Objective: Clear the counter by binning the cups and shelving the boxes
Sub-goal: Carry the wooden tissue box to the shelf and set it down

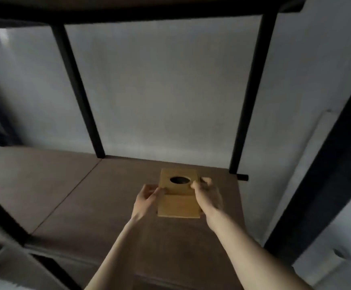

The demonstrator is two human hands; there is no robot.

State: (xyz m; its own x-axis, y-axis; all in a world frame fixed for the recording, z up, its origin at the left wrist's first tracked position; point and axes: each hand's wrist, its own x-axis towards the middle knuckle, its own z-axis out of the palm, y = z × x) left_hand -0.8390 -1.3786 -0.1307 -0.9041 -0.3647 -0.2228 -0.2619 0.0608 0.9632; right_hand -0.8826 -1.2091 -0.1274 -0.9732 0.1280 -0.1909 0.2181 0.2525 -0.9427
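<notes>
The box (178, 193), wooden with an oval hole in its top, rests on the brown shelf (90, 195) near the right rear post (247, 101). The left hand (147, 200) grips the box's left side, fingers closed on its upper edge. The right hand (207, 194) grips the right side, fingers clamped on the top corner. A grey wall (160, 91) stands behind the shelf.

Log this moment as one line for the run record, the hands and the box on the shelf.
stage: shelving box | wooden box: on shelf board, oval hole up | left hand: on left side | right hand: on right side | cups: not in view
</notes>
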